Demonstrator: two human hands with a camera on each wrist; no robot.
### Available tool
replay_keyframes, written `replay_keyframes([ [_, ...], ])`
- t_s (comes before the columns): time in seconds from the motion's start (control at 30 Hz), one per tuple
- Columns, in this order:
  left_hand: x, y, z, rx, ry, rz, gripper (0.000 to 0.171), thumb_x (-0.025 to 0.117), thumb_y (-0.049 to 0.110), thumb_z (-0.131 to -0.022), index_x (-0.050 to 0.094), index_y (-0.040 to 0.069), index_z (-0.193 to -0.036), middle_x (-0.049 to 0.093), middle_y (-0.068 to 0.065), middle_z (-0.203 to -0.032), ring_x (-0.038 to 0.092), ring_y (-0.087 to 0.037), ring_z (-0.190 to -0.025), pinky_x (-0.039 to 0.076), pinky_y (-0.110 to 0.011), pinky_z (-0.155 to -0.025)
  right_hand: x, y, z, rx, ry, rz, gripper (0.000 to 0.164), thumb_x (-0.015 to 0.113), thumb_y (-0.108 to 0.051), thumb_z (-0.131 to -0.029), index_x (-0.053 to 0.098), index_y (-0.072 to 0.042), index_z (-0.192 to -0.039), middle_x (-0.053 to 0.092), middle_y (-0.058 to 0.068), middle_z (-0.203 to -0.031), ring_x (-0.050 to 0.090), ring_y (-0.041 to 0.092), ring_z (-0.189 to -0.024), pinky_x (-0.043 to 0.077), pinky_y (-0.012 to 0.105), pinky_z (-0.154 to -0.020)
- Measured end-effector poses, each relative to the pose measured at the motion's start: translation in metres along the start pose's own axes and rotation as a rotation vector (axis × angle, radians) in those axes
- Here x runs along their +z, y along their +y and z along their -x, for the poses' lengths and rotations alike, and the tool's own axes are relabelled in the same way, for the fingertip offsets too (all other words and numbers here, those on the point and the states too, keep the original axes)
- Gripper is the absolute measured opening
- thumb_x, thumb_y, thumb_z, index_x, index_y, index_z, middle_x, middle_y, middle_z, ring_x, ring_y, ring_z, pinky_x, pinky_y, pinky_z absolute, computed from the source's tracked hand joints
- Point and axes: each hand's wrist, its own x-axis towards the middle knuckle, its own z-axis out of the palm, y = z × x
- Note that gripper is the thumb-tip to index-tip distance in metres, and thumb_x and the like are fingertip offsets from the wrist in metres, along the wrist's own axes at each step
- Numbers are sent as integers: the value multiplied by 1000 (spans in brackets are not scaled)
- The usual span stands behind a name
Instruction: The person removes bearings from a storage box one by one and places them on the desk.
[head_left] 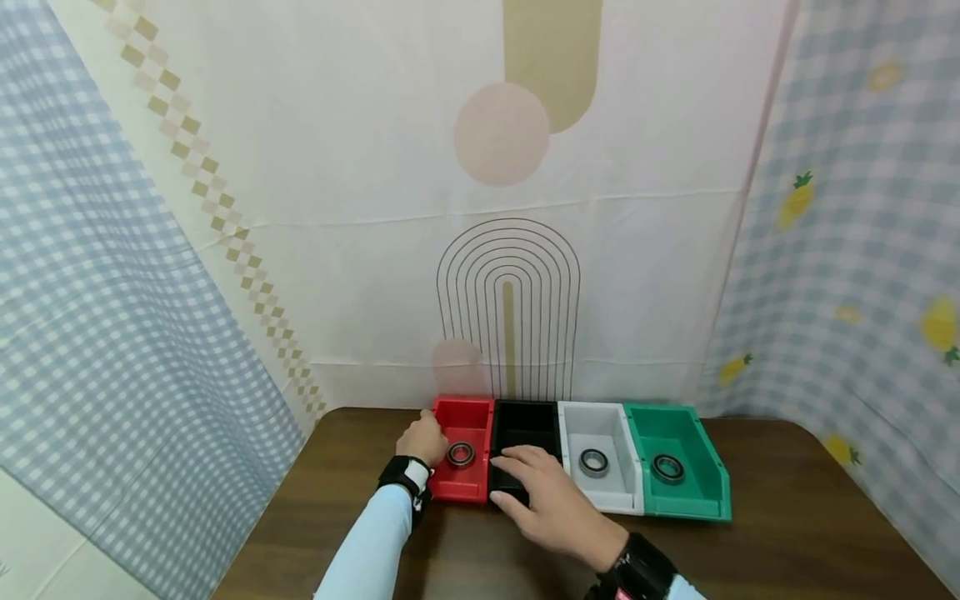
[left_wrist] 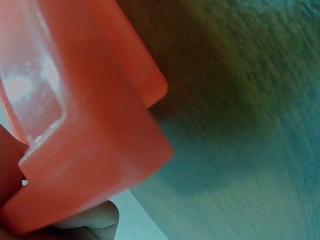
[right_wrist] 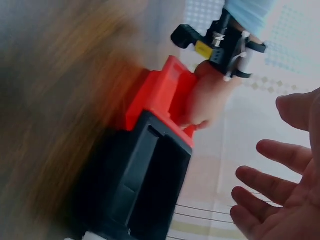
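Four open plastic bins stand side by side in a row. My left hand (head_left: pixel 423 439) grips the left wall of the red bin (head_left: pixel 459 487); the left wrist view has the fingers (left_wrist: pixel 95 216) around the edge of that wall. A ball bearing (head_left: pixel 461 454) lies in the red bin. Over the black bin (head_left: pixel 522 414) hovers my right hand (head_left: pixel 551 502), fingers spread and holding nothing; it hides part of that bin. The white bin (head_left: pixel 611 500) holds another bearing (head_left: pixel 594 462), and a third bearing (head_left: pixel 667 468) lies in the green bin (head_left: pixel 697 505).
The bins stand on a brown wooden table (head_left: pixel 780 508), near its back edge. A white patterned cloth (head_left: pixel 360 292) hangs behind, with checked cloths (head_left: pixel 112 275) at both sides. Each wrist wears a black strap (head_left: pixel 641 567).
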Motion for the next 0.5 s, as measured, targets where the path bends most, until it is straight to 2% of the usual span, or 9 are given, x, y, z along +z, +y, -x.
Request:
replay_keyframes([
  [0.13,4,-3,-2,2,-6,10,35,63,15,-99,56,-4,-127,71,-16,-90,71,-32,-81,57,-50,-72,12,2,-15,-17,-18,9,42,66,-35,-106,68,-12,-141,66,11,-147,57,31,-142,48,56,-117],
  [0.3,6,-6,-9,-6,-17,29,32,62,17,-101,58,-4,-125,73,-17,-93,73,-34,-84,58,-51,-72,27,5,-38,-71,-41,83,40,67,-31,-105,70,-10,-139,68,12,-145,59,31,-141,47,55,-118],
  [0.43,26,-25,-33,9,-16,8,33,58,23,-104,59,-1,-127,75,-17,-98,74,-34,-86,58,-52,-72,42,12,-59,-127,-91,161,37,66,-30,-105,71,-10,-136,72,8,-140,62,26,-138,46,50,-120],
  [0.5,33,-30,-40,10,-11,6,33,58,25,-105,60,0,-126,76,-17,-98,74,-33,-84,58,-51,-70,49,16,-68,-147,-111,197,34,66,-28,-105,73,-10,-133,74,7,-136,63,25,-136,46,49,-120],
])
